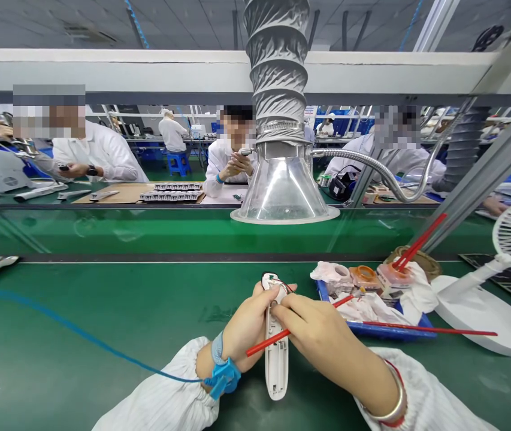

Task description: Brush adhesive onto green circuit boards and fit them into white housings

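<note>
My left hand (248, 326) grips a slim white plastic device (275, 359) that stands on end on the green mat, with thin wires showing at its top (273, 279). A blue wrist strap (223, 374) with a blue cord is on my left wrist. My right hand (322, 335) is closed round a thin red stick (266, 343) that crosses the device, fingertips pressed at the device's upper part. A silver bangle sits on my right wrist.
A blue tray (390, 329) at the right holds white cloths, small tape rolls and red sticks. A white desk fan (502, 281) stands at far right. A clear fume hood (282, 191) hangs ahead over the green conveyor. Other workers in white coats sit opposite.
</note>
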### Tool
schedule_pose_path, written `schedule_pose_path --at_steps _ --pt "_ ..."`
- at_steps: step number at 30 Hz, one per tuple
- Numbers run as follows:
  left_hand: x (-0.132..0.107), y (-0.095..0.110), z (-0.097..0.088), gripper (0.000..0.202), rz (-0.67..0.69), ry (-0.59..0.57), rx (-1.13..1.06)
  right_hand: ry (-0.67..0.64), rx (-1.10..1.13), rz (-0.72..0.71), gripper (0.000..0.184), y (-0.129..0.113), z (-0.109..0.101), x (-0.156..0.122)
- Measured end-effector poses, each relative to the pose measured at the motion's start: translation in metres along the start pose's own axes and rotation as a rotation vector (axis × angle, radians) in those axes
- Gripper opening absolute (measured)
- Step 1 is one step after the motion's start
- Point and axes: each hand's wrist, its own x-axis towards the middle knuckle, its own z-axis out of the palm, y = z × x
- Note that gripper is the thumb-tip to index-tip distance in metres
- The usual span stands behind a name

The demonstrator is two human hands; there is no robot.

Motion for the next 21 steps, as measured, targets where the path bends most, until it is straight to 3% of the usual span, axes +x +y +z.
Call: schedule_pose_path --at_steps 9,21 --pt "-0.0013 -0.0021 -0.0019 0.029 0.039 -0.034 -0.014 0.129 0.02 0.006 0.022 -0.0062 -0.004 -0.0024" --pt "-0.0026 -0.0047 -0.002 0.024 0.05 -0.028 -0.014 -0.01 0.047 0.05 0.025 -0.0087 -0.005 -0.0031"
